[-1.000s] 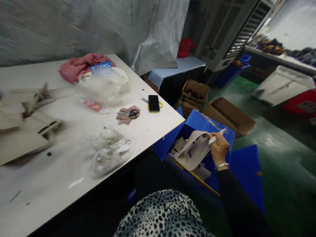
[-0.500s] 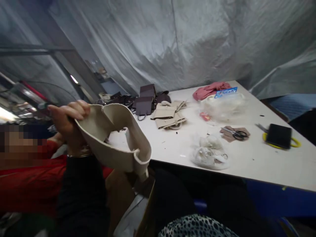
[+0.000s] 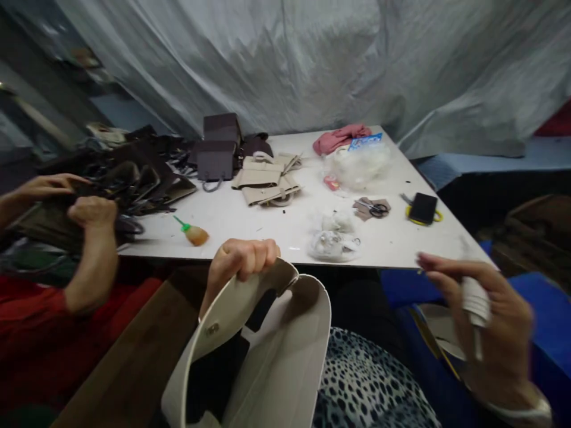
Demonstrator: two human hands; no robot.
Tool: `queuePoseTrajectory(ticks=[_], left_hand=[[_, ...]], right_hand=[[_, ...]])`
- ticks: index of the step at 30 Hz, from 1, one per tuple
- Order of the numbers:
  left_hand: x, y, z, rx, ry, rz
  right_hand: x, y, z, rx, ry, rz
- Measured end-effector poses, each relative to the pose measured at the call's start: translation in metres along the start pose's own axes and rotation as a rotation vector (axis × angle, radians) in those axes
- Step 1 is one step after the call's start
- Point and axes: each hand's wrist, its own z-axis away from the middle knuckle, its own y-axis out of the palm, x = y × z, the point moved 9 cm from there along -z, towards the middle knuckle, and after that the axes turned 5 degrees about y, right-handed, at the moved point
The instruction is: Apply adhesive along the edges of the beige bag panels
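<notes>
My left hand (image 3: 245, 260) is closed over the upper edge of a beige bag body (image 3: 288, 339), which hangs tilted over my lap with its opening toward me. A small round metal fitting shows on its inner side. Off to the right, my right hand (image 3: 504, 321) is raised beyond the table's front edge. A white-handled tool (image 3: 476, 300) with a thin metal shaft is tucked in its curled fingers, shaft downward; motion blur hides its exact kind. The two hands are well apart.
On the white table (image 3: 276, 238) lie beige bags (image 3: 259, 172), dark bags (image 3: 217, 157), a green-tipped bottle (image 3: 195, 234), clear plastic bags (image 3: 334, 241), scissors (image 3: 377, 209) and a black phone-like slab (image 3: 423, 208). A co-worker's hands (image 3: 91, 214) handle dark bags at left.
The beige bag body has come down from the upper left to over my lap, in my left hand. My right hand has entered at right with the tool. The view has turned left.
</notes>
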Motion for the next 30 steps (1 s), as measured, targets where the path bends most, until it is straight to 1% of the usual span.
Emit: queuePoseTrajectory(ticks=[1, 2, 4, 5, 7, 9, 11, 13, 16, 19, 21, 23, 26, 28, 29, 30], left_hand=[[0.013, 0.004, 0.002, -0.034, -0.028, 0.04], [0.024, 0.009, 0.004, -0.045, -0.042, 0.081], [0.038, 0.014, 0.006, -0.055, -0.06, 0.13], [0.042, 0.015, 0.007, -0.056, -0.069, 0.137], [0.045, 0.015, 0.008, -0.061, -0.087, 0.128], [0.046, 0.015, 0.008, -0.047, -0.098, 0.088], [0.045, 0.016, 0.008, -0.034, -0.101, 0.046], [0.045, 0.019, 0.007, -0.018, -0.093, 0.036], [0.045, 0.024, 0.004, -0.024, -0.109, 0.049], [0.041, 0.023, 0.001, -0.12, -0.104, 0.084], [0.038, 0.023, 0.0, -0.151, -0.09, 0.128], [0.035, 0.025, 0.003, -0.125, -0.071, 0.175], [0.027, 0.026, 0.015, -0.007, -0.052, 0.241], [0.024, 0.016, 0.027, 0.015, -0.108, 0.26], [0.023, 0.006, 0.032, -0.017, -0.157, 0.253], [0.023, -0.006, 0.037, -0.075, -0.217, 0.229]], right_hand=[[0.009, 0.014, 0.003, 0.12, 0.016, -0.111], [0.02, 0.036, 0.007, 0.283, 0.017, -0.198], [0.042, 0.078, 0.015, 0.51, -0.033, -0.27], [0.05, 0.095, 0.018, 0.575, -0.046, -0.28], [0.056, 0.123, 0.023, 0.671, -0.041, -0.256], [0.056, 0.139, 0.029, 0.726, -0.027, -0.217], [0.053, 0.146, 0.031, 0.738, -0.011, -0.193], [0.05, 0.147, 0.032, 0.723, -0.001, -0.189], [0.048, 0.147, 0.03, 0.714, -0.004, -0.214], [0.046, 0.148, 0.028, 0.708, 0.007, -0.295], [0.042, 0.152, 0.028, 0.719, 0.045, -0.395], [0.035, 0.158, 0.031, 0.745, 0.111, -0.525], [0.024, 0.173, 0.043, 0.823, 0.255, -0.719], [0.019, 0.181, 0.051, 0.881, 0.339, -0.805], [0.018, 0.184, 0.054, 0.901, 0.365, -0.833], [0.019, 0.185, 0.055, 0.911, 0.373, -0.852]])
